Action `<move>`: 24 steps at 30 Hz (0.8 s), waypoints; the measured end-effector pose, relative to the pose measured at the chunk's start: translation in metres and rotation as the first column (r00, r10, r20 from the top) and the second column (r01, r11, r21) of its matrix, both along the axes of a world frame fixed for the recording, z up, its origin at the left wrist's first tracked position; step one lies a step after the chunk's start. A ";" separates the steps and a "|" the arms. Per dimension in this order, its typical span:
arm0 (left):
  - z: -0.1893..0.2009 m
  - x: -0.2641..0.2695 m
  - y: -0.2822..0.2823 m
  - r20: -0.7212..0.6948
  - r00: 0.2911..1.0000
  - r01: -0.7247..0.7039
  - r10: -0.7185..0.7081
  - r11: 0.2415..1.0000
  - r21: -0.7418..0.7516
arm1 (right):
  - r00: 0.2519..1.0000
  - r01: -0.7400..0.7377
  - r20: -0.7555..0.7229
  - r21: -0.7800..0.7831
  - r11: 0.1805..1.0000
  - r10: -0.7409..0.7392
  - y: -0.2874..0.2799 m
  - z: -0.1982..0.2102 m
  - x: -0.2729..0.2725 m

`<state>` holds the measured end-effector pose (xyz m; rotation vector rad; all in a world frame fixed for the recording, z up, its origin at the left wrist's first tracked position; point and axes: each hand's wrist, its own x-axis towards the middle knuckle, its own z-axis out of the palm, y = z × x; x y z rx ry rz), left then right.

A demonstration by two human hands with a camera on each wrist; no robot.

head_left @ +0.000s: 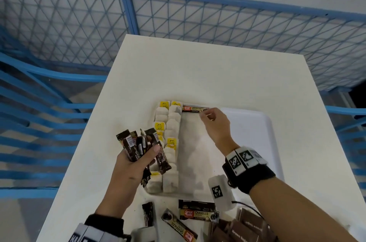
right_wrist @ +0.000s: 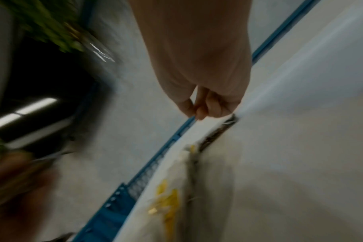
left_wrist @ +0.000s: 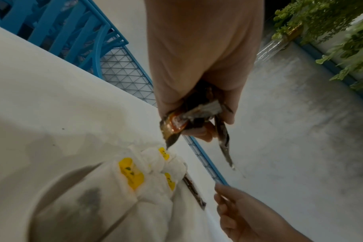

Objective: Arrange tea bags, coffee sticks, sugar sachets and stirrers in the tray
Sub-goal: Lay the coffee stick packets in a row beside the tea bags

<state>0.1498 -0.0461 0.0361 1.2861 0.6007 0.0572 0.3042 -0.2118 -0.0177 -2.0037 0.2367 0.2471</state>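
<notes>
Loose sachets [head_left: 196,213] lie lowest in frame. Left hand [head_left: 128,168] clutches a bundle [head_left: 136,142]. Right hand [head_left: 216,126], fingers curled, meets the right end of the crosswise sachet [head_left: 193,108] atop the tray [head_left: 249,134]; grip unclear.

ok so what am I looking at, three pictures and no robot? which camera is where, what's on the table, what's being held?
No robot: a person works bare-handed and wears three cameras. The large picture is from the head, looking down. The other two are from the wrists, looking along each hand, so they look skewed, and the right one is blurred. On the white table stands a white tray with two rows of tea bags along its left side and one coffee sachet across its far end. The left hand grips a bunch of dark sachets. The right hand has its fingertips at the single sachet's end; whether it pinches it is unclear. Loose sachets and brown packets lie at the near edge.
</notes>
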 end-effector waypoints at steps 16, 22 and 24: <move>0.010 -0.004 -0.019 0.043 0.999 -0.025 0.025 1.000 -0.004 | 0.864 -0.413 0.385 0.167 0.896 0.326 -0.015 0.033 -0.096; 0.011 0.000 -0.019 0.023 0.998 -0.050 0.052 0.997 -0.053 | 0.666 -0.449 0.633 -0.084 0.890 0.396 -0.029 0.034 -0.095; 0.009 0.001 -0.020 0.019 0.997 -0.080 0.081 0.996 -0.042 | 0.738 -0.472 0.539 -0.018 0.881 0.407 -0.031 0.038 -0.097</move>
